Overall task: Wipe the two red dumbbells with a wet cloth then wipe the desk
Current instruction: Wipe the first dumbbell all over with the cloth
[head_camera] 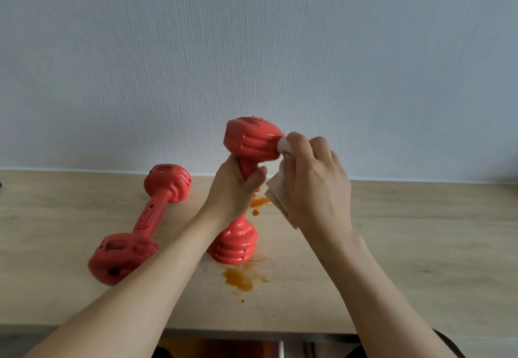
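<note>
Dumbbell point(252, 144) upright on desk point(392, 245); left hand point(235, 189) holds handle.

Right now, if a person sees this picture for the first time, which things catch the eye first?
First, the upright red plastic dumbbell at the centre of the light wooden desk, held by the left hand while the right hand presses a crumpled white cloth on its upper head. Next, the second red dumbbell lying to the left with dark marks, and orange stains on the desk near the upright one's base.
</note>
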Demonstrator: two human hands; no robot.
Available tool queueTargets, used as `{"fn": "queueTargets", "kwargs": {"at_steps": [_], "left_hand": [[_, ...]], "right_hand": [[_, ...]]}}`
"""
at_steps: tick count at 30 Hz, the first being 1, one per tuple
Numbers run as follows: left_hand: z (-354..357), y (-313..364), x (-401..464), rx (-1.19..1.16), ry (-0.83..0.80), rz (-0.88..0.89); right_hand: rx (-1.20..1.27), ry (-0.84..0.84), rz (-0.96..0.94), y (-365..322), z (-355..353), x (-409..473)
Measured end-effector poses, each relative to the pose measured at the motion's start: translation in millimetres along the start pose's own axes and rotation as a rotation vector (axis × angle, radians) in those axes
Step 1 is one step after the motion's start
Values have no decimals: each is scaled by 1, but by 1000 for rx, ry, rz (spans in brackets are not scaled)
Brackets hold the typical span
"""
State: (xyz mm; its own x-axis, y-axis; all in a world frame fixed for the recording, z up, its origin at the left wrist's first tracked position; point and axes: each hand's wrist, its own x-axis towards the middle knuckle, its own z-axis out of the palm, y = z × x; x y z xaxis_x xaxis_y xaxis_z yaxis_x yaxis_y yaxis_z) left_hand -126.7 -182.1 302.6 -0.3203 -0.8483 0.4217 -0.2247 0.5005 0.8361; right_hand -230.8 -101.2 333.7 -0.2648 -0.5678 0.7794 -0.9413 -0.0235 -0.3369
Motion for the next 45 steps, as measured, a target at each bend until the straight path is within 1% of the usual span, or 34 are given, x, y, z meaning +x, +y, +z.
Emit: {"fn": "queueTargets", "kwargs": {"at_steps": [3, 5, 10, 12, 15, 18, 20, 25, 30, 32, 36, 38, 42, 45], "left_hand": [[1, -4, 4, -4, -17, -14], [1, -5, 5, 12, -14, -6], [3, -8, 6, 11, 49, 32], [4, -8, 6, 10, 24, 20], [2, -1, 3, 2, -25, -8], [2, 7, -4, 2, -118, 14], [3, 10, -7, 8, -141, 31], [-2, 7, -4, -28, -83, -43], [-8, 6, -2, -105, -10, -91], [-7, 5, -2, -115, -18, -92], [-4, 4, -2, -62, -42, -104], [-3, 5, -2, -44, -12, -92], [-2, 4, -4, -32, 40, -29], [-2, 6, -4, -38, 22, -35]], "right_hand": [[26, -45, 55, 5, 6, 4], [42, -49, 58, 6, 5, 4], [46, -10, -42, -15, 1, -1], [98, 1, -23, -16, 1, 1], [214, -14, 66, 2, 3, 9], [300, -79, 154, 23, 10, 18], [311, -112, 172, 28, 14, 19], [285, -142, 154, 22, 9, 7], [245, -117, -38, -6, -6, -5], [197, -115, -31, -7, -6, -4], [157, -148, 59, 10, 2, -1], [134, -114, 30, 7, 0, -2], [47, -45, -94, -15, -4, -5], [78, -32, -45, -11, -3, -3]]}}
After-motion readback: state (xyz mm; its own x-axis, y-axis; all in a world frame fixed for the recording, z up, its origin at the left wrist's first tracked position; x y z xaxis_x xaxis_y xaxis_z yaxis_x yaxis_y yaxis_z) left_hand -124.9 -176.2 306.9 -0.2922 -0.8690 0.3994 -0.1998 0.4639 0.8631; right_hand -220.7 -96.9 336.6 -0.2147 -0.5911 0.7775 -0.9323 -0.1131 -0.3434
